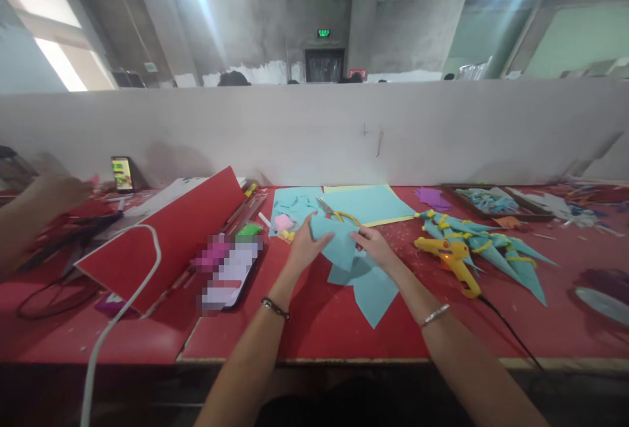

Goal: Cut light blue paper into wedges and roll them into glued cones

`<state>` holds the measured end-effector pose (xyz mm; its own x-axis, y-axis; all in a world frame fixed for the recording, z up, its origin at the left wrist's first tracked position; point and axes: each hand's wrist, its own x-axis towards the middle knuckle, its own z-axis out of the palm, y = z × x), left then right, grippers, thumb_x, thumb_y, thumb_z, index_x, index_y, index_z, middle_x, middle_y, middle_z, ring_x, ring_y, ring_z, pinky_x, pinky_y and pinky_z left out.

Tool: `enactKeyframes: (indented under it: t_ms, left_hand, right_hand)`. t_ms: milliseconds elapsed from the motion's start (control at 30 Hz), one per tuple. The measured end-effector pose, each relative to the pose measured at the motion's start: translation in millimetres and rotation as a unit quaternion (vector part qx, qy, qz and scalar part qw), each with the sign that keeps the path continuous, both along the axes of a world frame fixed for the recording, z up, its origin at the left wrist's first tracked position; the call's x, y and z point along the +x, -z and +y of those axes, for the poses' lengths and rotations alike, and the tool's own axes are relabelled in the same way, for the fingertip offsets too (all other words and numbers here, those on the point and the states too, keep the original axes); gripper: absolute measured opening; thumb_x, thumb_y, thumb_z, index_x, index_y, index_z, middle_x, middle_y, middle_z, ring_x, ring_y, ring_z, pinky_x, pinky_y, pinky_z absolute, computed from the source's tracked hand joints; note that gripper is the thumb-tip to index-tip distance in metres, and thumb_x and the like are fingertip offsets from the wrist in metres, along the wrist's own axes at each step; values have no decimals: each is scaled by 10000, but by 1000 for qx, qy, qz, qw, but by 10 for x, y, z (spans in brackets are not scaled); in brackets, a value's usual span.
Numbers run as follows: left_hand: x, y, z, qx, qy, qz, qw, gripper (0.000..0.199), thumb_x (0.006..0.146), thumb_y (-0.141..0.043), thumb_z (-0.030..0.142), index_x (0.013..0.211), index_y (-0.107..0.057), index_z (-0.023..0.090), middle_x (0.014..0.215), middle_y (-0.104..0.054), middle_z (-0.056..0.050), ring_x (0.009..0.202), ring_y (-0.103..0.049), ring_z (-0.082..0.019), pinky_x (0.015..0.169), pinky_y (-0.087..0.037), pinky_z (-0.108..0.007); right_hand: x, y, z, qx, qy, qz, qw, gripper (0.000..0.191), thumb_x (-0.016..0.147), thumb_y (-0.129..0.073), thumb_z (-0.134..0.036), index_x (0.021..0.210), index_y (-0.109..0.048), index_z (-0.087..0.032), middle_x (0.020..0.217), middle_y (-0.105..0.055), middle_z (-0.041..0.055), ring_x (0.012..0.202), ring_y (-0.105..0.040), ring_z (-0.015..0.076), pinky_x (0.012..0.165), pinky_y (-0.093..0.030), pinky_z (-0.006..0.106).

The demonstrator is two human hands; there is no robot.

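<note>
Centrally, the left hand (307,250) and right hand (374,245) grasp one blue paper piece (337,245) above the red table (307,338); one pair of scissors (338,211) lies beyond, one glue gun (451,258) right.

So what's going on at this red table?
Someone is holding a piece of light blue paper with the left hand and right hand. More blue pieces lie on the table nearby, with yellow-handled scissors just beyond the hands. Off to the right are a yellow glue gun and pointy blue cones with yellow trim. Another person's arm shows at the far left.
</note>
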<state>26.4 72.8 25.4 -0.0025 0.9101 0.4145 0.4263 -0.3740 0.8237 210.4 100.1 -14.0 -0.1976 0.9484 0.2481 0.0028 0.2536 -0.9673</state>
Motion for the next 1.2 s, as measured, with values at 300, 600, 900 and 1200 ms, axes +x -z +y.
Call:
enactKeyframes:
  t_ms: [300,600,900,1200]
  left_hand:
    - [-114,81,-83,53,-25,137,989,395,736,-573,271,1120,-542,187,942,-661,-43,862,-587,-202,810,-414,-349]
    - [172,110,-160,165,-34,419,892,176,819,-445,193,849,-616,166,720,-675,-50,690,-607,-176,796,-372,-327]
    - [25,-5,-145,130,-94,445,881,198,755,-443,168,666,-620,181,583,-646,-54,564,-578,-182,631,-341,-298]
    - [-184,-30,-141,89,-178,402,894,177,778,-445,210,715,-609,190,643,-630,-44,620,-570,-192,603,-346,-292]
  right_hand:
    - [-72,-77,-73,113,75,-102,985,201,695,-507,-332,546,-472,-201,523,-438,-34,540,-380,125,520,-296,252]
    - [-193,-130,-198,174,-2,-181,968,119,700,-508,-281,629,-559,-200,572,-512,-29,563,-421,122,551,-307,237]
    - [-150,-236,-215,146,8,-122,982,312,766,-455,-419,556,-485,-191,551,-421,-26,549,-382,118,529,-283,244]
    - [-76,-149,-148,91,48,-55,993,376,737,-475,-524,545,-401,-209,511,-306,-37,495,-293,105,464,-258,248]
